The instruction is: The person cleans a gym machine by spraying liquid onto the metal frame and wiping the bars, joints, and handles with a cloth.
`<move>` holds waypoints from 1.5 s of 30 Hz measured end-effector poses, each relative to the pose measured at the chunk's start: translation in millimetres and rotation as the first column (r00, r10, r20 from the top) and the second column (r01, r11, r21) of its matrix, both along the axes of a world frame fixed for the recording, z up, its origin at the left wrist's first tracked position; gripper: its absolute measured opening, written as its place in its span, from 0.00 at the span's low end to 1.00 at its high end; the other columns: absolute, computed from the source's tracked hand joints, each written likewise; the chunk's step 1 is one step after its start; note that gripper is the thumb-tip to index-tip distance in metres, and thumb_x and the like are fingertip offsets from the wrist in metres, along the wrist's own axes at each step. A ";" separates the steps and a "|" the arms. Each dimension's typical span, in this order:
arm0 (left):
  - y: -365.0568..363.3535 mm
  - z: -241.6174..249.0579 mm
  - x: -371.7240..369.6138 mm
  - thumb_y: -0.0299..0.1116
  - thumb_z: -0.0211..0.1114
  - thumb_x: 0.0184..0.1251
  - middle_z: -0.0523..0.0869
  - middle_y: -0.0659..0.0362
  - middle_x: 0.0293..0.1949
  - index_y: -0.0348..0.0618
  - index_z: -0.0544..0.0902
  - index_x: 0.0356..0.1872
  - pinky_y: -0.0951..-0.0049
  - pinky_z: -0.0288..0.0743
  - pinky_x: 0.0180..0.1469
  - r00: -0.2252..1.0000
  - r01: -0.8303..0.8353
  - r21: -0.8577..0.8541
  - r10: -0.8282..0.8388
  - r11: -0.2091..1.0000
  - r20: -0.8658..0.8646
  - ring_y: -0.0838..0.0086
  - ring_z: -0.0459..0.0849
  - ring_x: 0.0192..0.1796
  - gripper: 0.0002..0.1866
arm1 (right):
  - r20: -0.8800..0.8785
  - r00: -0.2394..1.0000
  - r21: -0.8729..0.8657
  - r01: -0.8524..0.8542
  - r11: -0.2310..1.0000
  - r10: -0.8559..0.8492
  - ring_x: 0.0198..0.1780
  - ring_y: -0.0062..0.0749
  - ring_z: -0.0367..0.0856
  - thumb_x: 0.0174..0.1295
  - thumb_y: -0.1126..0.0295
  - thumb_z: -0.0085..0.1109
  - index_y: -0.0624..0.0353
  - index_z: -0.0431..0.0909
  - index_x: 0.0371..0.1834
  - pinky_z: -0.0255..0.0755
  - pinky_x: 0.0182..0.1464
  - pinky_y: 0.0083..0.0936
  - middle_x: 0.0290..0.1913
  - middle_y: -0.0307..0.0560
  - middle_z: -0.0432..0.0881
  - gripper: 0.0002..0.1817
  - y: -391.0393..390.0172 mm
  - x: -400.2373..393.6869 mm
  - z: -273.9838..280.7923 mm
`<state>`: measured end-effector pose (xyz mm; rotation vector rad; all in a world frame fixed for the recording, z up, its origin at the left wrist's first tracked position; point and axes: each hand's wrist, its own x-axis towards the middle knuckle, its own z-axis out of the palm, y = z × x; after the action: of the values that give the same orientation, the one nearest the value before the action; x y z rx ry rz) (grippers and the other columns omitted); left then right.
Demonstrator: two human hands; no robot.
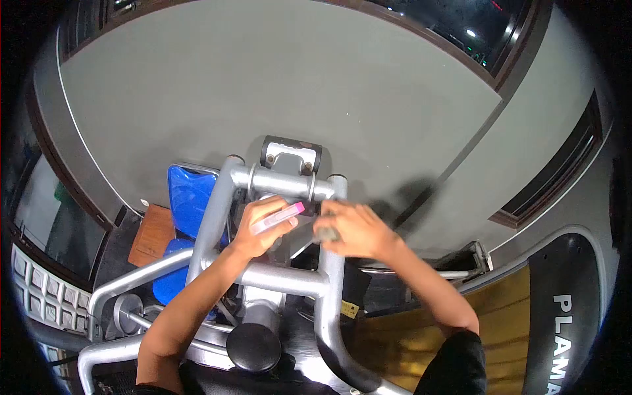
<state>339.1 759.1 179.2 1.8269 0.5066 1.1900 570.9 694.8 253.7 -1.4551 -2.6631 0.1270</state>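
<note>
My left hand [260,230] is closed around a slim white-and-pink tube [279,217] with a bright pink end that points up and right. To its right, my right hand [359,230] is curled and somewhat blurred by motion, with a small grey-green piece [326,234] under its fingers; I cannot tell what kind of thing this is. Both hands are over a silver tubular gym machine frame [280,278], between its two uprights. The right hand overlaps the right upright [332,263] in this view.
Behind the frame stands a blue chair [191,197] beside a brown wooden board [153,236]. A round black pad [253,347] sits low in front. A grey wall [276,79] rises behind. At the right is a black panel with white lettering [559,316].
</note>
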 end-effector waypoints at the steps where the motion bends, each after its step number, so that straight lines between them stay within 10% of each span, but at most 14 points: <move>1: 0.1 -0.9 -0.4 0.34 0.71 0.64 0.74 0.57 0.25 0.35 0.80 0.31 0.68 0.66 0.33 1.000 0.010 0.009 -0.009 1.000 -0.009 0.71 0.72 0.27 0.13 | -0.049 0.999 -0.046 -0.009 0.999 0.007 0.47 0.48 0.85 0.51 0.60 0.70 0.47 0.86 0.43 0.82 0.52 0.42 0.48 0.45 0.79 0.15 -12.5 -0.4 -1.3; 7: 0.6 -0.2 0.7 0.35 0.71 0.65 0.74 0.57 0.25 0.34 0.81 0.31 0.69 0.66 0.32 0.999 0.034 0.012 -0.033 0.999 -0.024 0.72 0.73 0.28 0.13 | -0.432 0.892 -0.065 -0.179 0.982 0.134 0.46 0.44 0.83 0.49 0.72 0.69 0.48 0.85 0.49 0.80 0.49 0.34 0.45 0.43 0.78 0.20 -57.6 13.3 -20.1; 14: -7.5 6.6 0.2 0.34 0.71 0.63 0.76 0.56 0.25 0.36 0.81 0.31 0.70 0.68 0.32 0.996 0.036 0.114 -0.027 0.993 -0.086 0.69 0.76 0.27 0.11 | -0.762 0.636 0.224 0.440 0.869 -0.126 0.44 0.46 0.82 0.58 0.78 0.64 0.60 0.82 0.52 0.76 0.50 0.31 0.42 0.52 0.79 0.16 -37.2 3.9 -74.5; 20: -20.7 26.1 3.5 0.33 0.71 0.61 0.78 0.53 0.26 0.39 0.82 0.30 0.63 0.73 0.30 0.982 0.019 0.508 0.080 0.861 -0.172 0.56 0.80 0.27 0.09 | -0.840 0.522 0.106 0.428 0.898 -0.149 0.46 0.44 0.84 0.61 0.74 0.67 0.63 0.79 0.51 0.76 0.50 0.36 0.44 0.54 0.82 0.15 -106.6 -4.2 -109.0; 26: -47.1 82.7 -3.0 0.37 0.72 0.59 0.83 0.53 0.27 0.42 0.84 0.31 0.62 0.76 0.31 0.926 0.008 0.420 0.152 0.907 -0.346 0.54 0.83 0.29 0.10 | -0.841 0.496 0.033 0.446 0.894 -0.217 0.48 0.43 0.84 0.64 0.71 0.66 0.62 0.78 0.53 0.75 0.52 0.33 0.46 0.55 0.82 0.16 -121.3 -8.2 -111.5; 29: -61.1 105.8 -6.4 0.44 0.71 0.59 0.85 0.54 0.26 0.45 0.86 0.30 0.58 0.77 0.33 0.855 0.002 0.416 0.215 0.909 -0.473 0.53 0.85 0.30 0.13 | -0.931 0.213 -0.163 0.480 0.862 -0.295 0.50 0.47 0.84 0.68 0.70 0.63 0.63 0.76 0.56 0.74 0.55 0.35 0.47 0.57 0.82 0.16 -82.6 -6.0 -127.6; 36: -78.6 110.7 -19.0 0.64 0.63 0.65 0.88 0.51 0.27 0.48 0.92 0.36 0.56 0.81 0.44 0.630 0.072 0.318 0.204 0.945 -0.749 0.50 0.87 0.36 0.28 | -0.824 0.500 0.010 0.480 0.877 -0.265 0.49 0.45 0.82 0.67 0.70 0.64 0.62 0.77 0.55 0.74 0.53 0.34 0.47 0.54 0.80 0.16 -123.4 -10.2 -95.5; 45: -85.1 107.2 -35.8 0.71 0.56 0.68 0.83 0.56 0.21 0.35 0.89 0.33 0.69 0.79 0.25 0.554 -0.105 -0.281 -0.179 0.954 -0.813 0.69 0.82 0.19 0.40 | -0.739 0.652 0.109 0.363 0.925 -0.169 0.49 0.46 0.82 0.62 0.71 0.68 0.54 0.79 0.57 0.78 0.48 0.37 0.48 0.51 0.79 0.19 -157.1 -13.2 -89.9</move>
<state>303.2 674.0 286.4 2.0257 1.1093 0.0735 557.8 537.7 163.8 -1.3262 -1.7334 0.2653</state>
